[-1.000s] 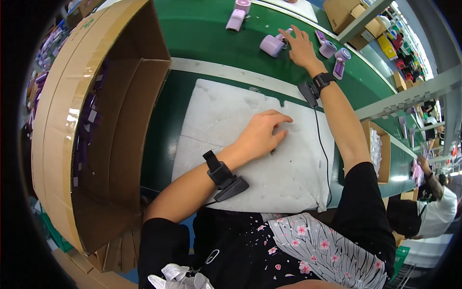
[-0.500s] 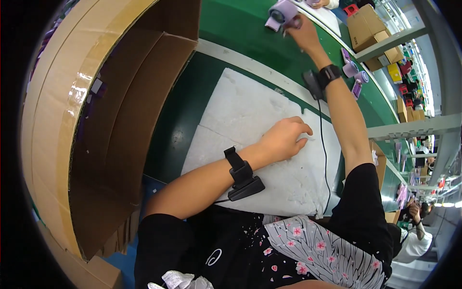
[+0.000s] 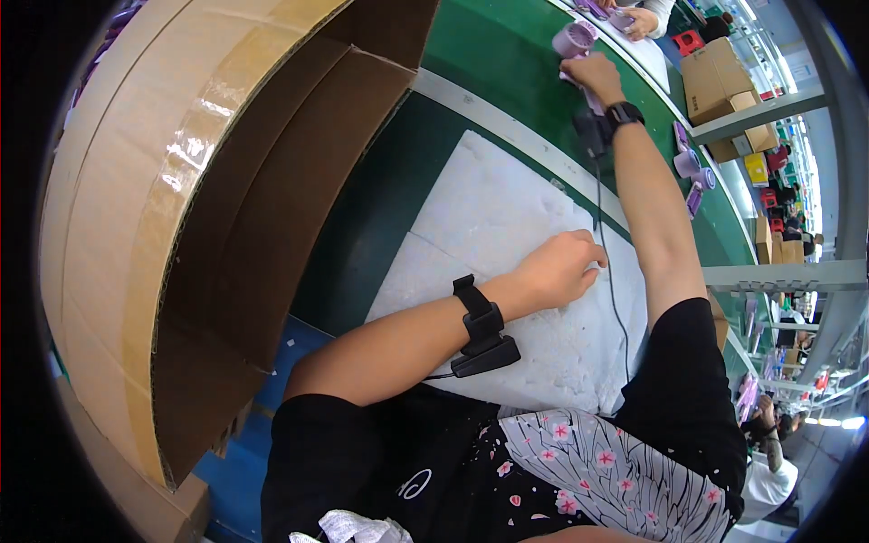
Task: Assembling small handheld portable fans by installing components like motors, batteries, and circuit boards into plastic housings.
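My right hand (image 3: 593, 78) reaches far out over the green conveyor belt. Its fingers are closed on a light purple handheld device (image 3: 573, 40) with a round, cup-like head; part of the handle is hidden behind the hand. My left hand (image 3: 563, 269) is over a white foam sheet (image 3: 453, 217) on the green bench, its fingers curled in and nothing visible in them. Both wrists wear black straps with small boxes, and a thin black cable runs down from the right one.
A large open cardboard box (image 3: 299, 172) stands on the left. More purple devices (image 3: 688, 165) lie on the belt at the right. Across it, another person's hand (image 3: 641, 23) handles a purple piece. A grey metal frame (image 3: 787, 275) rises at the right, with cartons (image 3: 720, 81) behind.
My right hand has lowered the purple device onto or near the belt, its head now pointing away. The left fingers have curled in more. The whole view has shifted slightly.
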`<state>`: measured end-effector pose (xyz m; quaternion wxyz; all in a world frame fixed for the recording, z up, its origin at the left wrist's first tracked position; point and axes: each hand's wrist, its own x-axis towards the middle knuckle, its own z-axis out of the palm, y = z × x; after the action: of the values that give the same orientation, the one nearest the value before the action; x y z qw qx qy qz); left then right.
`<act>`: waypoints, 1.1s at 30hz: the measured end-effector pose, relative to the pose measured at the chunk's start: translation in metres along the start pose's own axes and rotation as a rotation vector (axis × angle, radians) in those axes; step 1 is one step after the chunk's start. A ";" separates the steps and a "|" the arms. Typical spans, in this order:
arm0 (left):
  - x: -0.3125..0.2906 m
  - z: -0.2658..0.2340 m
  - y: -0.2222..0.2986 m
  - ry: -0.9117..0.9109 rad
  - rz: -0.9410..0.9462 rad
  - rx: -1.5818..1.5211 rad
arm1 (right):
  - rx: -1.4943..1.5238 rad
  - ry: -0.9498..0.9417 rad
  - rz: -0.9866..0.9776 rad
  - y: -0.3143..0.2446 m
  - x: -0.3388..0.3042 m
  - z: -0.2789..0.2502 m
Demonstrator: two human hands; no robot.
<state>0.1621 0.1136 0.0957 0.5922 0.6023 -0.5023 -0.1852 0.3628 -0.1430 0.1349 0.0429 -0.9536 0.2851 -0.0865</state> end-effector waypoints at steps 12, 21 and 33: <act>0.005 -0.003 -0.001 -0.001 0.008 0.054 | 0.168 -0.117 0.171 0.151 -0.231 -0.107; 0.015 -0.042 -0.023 0.226 -0.026 0.243 | 0.093 -0.058 0.312 0.190 -0.360 -0.113; -0.133 -0.355 -0.021 1.170 -0.730 1.392 | 1.072 -0.212 0.154 0.141 -0.389 -0.125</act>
<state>0.4037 0.4061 0.1092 0.1663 0.9322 0.0907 0.3084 -0.0560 -0.0504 0.1843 0.5570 -0.7782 0.2643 -0.1197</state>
